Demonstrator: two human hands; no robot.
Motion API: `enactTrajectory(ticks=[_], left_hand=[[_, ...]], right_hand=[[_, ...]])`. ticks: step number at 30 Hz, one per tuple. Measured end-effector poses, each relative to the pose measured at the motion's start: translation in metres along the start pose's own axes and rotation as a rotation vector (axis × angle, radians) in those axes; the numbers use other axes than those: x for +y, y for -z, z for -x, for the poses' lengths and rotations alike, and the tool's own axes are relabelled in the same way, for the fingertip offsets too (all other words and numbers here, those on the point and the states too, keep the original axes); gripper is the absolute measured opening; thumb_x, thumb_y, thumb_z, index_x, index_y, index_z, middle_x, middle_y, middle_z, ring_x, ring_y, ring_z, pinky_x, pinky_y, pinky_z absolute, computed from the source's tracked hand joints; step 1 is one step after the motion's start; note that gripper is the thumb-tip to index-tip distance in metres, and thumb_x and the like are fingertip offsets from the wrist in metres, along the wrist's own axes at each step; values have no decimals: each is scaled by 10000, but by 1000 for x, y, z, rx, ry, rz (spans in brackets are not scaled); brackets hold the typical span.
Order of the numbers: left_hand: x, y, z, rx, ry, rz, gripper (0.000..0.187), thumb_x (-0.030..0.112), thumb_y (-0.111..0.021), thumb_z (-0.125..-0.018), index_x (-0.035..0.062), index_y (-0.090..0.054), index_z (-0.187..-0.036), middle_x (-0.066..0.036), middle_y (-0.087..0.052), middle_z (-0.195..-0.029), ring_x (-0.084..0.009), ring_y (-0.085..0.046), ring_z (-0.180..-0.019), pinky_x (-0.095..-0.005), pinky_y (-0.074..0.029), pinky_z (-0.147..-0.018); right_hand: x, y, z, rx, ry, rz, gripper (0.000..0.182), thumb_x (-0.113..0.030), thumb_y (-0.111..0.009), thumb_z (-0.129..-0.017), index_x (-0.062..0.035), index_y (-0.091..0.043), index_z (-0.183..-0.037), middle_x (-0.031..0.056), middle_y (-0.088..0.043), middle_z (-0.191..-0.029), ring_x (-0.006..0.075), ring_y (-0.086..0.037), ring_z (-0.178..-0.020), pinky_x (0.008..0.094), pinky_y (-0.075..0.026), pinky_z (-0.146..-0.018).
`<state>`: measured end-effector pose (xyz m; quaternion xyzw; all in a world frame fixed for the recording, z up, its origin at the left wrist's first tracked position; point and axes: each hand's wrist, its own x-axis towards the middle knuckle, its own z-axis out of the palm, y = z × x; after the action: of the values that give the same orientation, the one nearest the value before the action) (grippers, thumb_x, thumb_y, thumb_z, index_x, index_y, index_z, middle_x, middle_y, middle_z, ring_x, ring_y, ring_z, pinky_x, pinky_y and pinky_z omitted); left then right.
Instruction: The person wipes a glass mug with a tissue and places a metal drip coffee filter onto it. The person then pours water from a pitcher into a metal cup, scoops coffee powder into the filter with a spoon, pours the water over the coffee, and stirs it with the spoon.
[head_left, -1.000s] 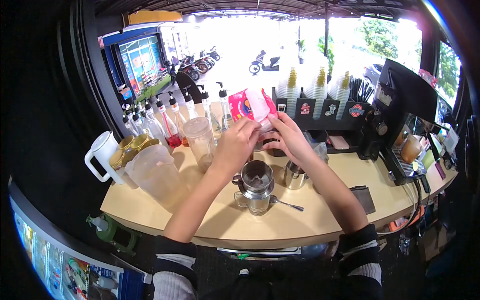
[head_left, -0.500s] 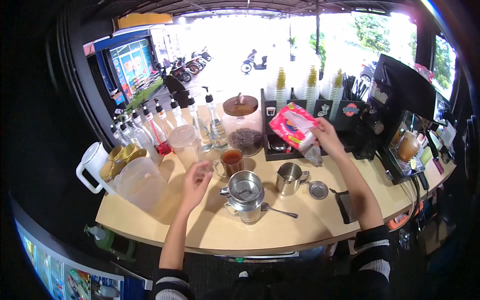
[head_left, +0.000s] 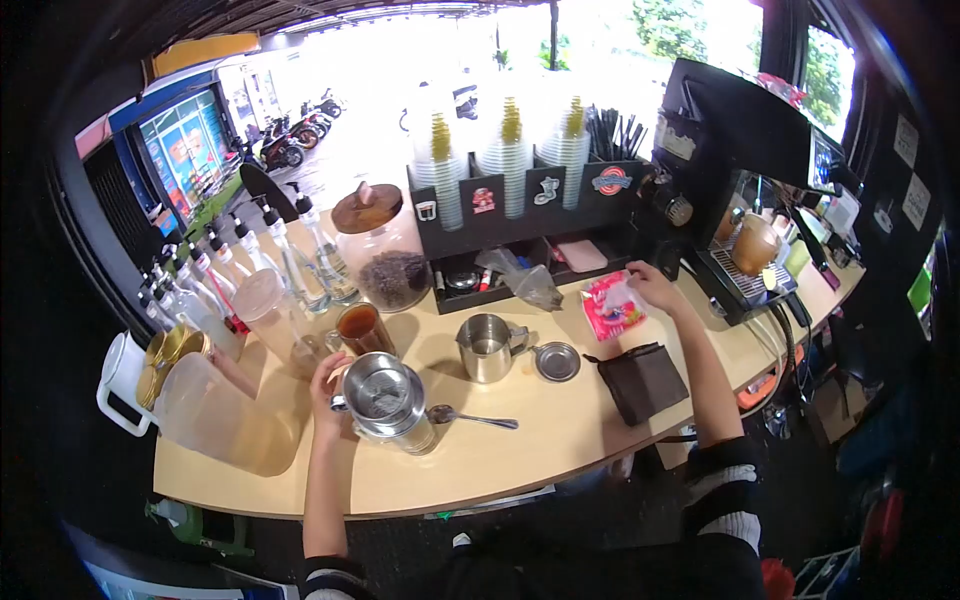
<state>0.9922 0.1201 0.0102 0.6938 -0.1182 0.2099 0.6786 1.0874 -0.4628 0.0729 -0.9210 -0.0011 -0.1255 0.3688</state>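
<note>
My right hand (head_left: 655, 288) pinches the upper right edge of a red-and-pink tissue packet (head_left: 610, 308) at the right of the counter. Below the packet lies a dark cloth pouch (head_left: 645, 385). My left hand (head_left: 327, 388) is beside a metal drip filter (head_left: 382, 388), its fingers loosely curved and apart near the filter's side handle. That filter sits on a glass mug (head_left: 412, 438). A mug of reddish-brown drink (head_left: 364, 328) stands just behind. To the right are a spoon (head_left: 475, 418), a steel pitcher (head_left: 487, 350) and a round metal lid (head_left: 557, 362).
Pump bottles (head_left: 290, 265), a jar of dark contents (head_left: 385, 250) and a black organizer (head_left: 520, 205) with stacked cups line the back. Plastic pitchers (head_left: 225, 420) occupy the left. An espresso machine (head_left: 735, 270) bounds the right. The counter's front edge (head_left: 430, 510) is nearest me.
My right hand has brought the tissue packet down from in front of the organizer toward the counter. My left hand has lowered to the drip filter's side. The view has swung right.
</note>
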Motion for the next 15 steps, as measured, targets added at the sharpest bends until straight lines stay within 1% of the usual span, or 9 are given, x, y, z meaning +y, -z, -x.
enactTrajectory(ticks=[1,2,4,8,10,11,13,14,15], left_hand=[[-1,-1,-1,-15,-22,41,331,99,-620,-868,3,-539,-1174,-104,-601,-1056,-187,-590,-993,-306,-492,-868],[-2,-1,-1,9,6,60,344,78,-626,-849,-2,-541,-1172,-107,-606,-1036,-200,-594,-998,-314,-492,-884],[-7,2,-1,20,5,39,347,68,-628,-842,-4,-542,-1171,-108,-607,-1038,-204,-595,-998,-318,-494,-882],[-11,7,2,83,38,56,369,24,-645,-805,-2,-550,-1161,-114,-609,-1053,-209,-600,-990,-327,-504,-872],[-8,5,6,103,53,73,373,14,-648,-798,0,-552,-1158,-116,-609,-1057,-211,-602,-985,-326,-508,-869],[-8,3,8,93,64,45,373,24,-645,-806,5,-546,-1165,-109,-606,-1070,-205,-601,-982,-322,-508,-869],[2,-5,7,82,76,-15,372,42,-638,-822,14,-534,-1179,-95,-600,-1095,-193,-599,-976,-315,-509,-869],[7,-9,7,66,91,34,366,60,-634,-835,20,-530,-1183,-92,-596,-1107,-182,-599,-966,-303,-508,-848],[13,-12,8,55,103,81,360,77,-630,-847,27,-525,-1188,-89,-592,-1119,-171,-599,-955,-290,-507,-828]], right_hand=[[0,-11,7,116,73,125,363,-157,-605,-786,-7,-559,-1113,155,-588,-1052,271,-576,-975,370,-451,-847],[1,-16,13,117,65,122,363,-157,-605,-786,-7,-559,-1113,155,-588,-1052,271,-576,-975,370,-451,-847],[-9,-21,31,338,231,163,491,-144,-664,-745,-39,-508,-1198,209,-507,-1180,368,-523,-1063,428,-435,-905],[-28,-49,77,177,238,172,498,-130,-691,-724,-52,-524,-1187,214,-501,-1168,390,-504,-1065,431,-432,-908],[-31,-61,86,177,383,284,492,-150,-715,-719,-52,-538,-1167,218,-487,-1193,393,-498,-1073,429,-430,-914],[-26,-66,80,170,388,281,492,-150,-715,-719,-52,-538,-1167,218,-487,-1193,393,-498,-1073,429,-430,-914],[-19,-80,58,178,294,276,521,-166,-735,-708,-50,-536,-1175,214,-480,-1211,389,-488,-1092,429,-428,-921],[-17,-84,50,152,239,347,587,-208,-745,-698,-56,-511,-1214,211,-478,-1220,387,-489,-1093,447,-431,-917],[-25,-83,50,143,263,336,587,-208,-745,-698,-56,-511,-1214,211,-478,-1220,387,-489,-1093,447,-431,-917]])
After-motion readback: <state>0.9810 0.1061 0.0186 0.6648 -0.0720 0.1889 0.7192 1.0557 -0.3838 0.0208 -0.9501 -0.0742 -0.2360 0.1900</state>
